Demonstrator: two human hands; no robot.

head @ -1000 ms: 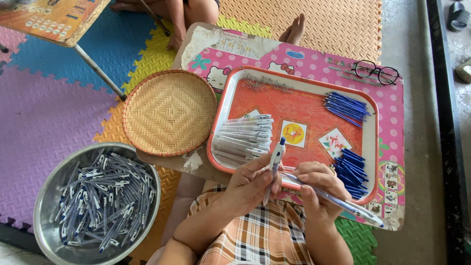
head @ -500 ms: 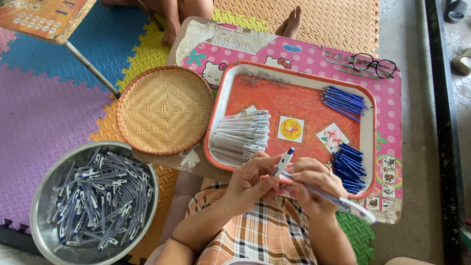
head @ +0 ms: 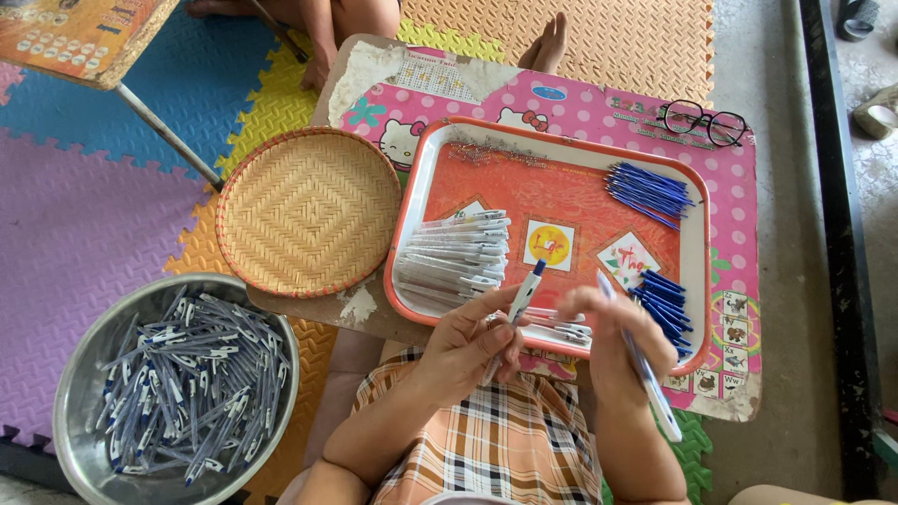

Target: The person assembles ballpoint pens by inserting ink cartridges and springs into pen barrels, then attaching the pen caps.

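White pen barrel (head: 520, 305) pinched upright in left hand (head: 468, 346), blue tip up, over near rim of orange tray (head: 561, 159) (parts kept within reach). Right hand (head: 613, 341) closed around second pen (head: 645, 374), angled toward near right. White barrels (head: 454, 257) stacked at tray left, blue refills (head: 650, 192) at far right. Finished pens (head: 178, 383) gathered in steel bowl (head: 70, 411), near left; woven basket (head: 309, 210) sits beside tray.

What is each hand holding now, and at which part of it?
The left hand holds a white pen by its lower barrel, blue tip up. The right hand holds a pen barrel near its upper end; the exact grip is blurred.
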